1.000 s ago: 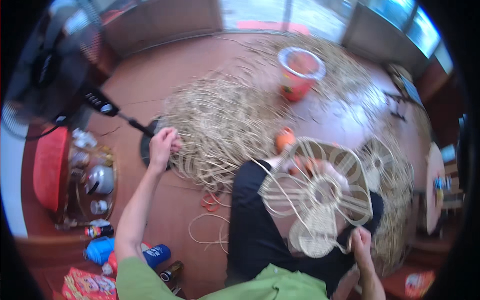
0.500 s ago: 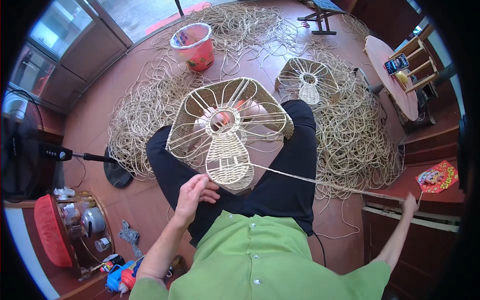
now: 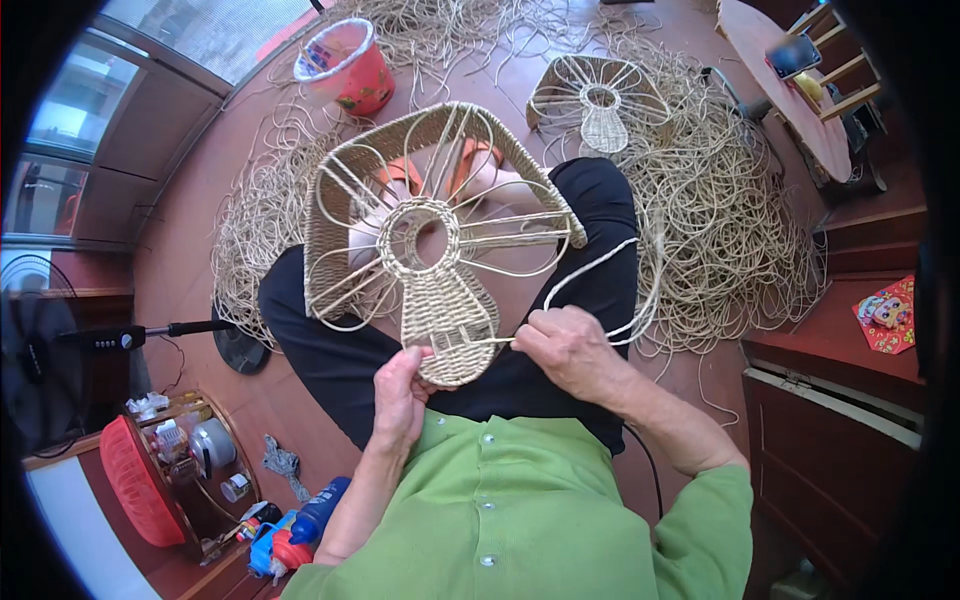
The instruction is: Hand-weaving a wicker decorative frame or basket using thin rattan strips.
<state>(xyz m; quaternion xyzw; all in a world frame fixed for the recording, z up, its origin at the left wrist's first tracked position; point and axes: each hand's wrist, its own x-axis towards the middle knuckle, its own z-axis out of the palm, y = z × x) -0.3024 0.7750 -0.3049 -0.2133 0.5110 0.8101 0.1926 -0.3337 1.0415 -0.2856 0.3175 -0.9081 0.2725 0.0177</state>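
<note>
A woven straw-rope basket (image 3: 440,300) with looped openwork, a ring round a hole and a rounded, tightly woven end rests between my knees. My left hand (image 3: 400,398) pinches the left edge of that rounded end, the thumb on top and the other fingers partly hidden beneath. Just right of the weave, my right hand (image 3: 568,350) is closed on a pale straw cord (image 3: 590,266). A short stretch of cord runs from those fingers into the weave, while the rest loops slackly above and behind the hand.
A similar smaller woven piece (image 3: 603,128) stands beyond my right knee. Heaps of loose straw rope (image 3: 725,235) cover the floor on both sides. A red bucket (image 3: 362,80) is at far left, a standing fan (image 3: 45,335) at left, and a wooden cabinet (image 3: 820,460) at right.
My right hand has come in from far right to beside the weave, and the taut cord now hangs in a slack loop. My left hand has closed on the basket's edge.
</note>
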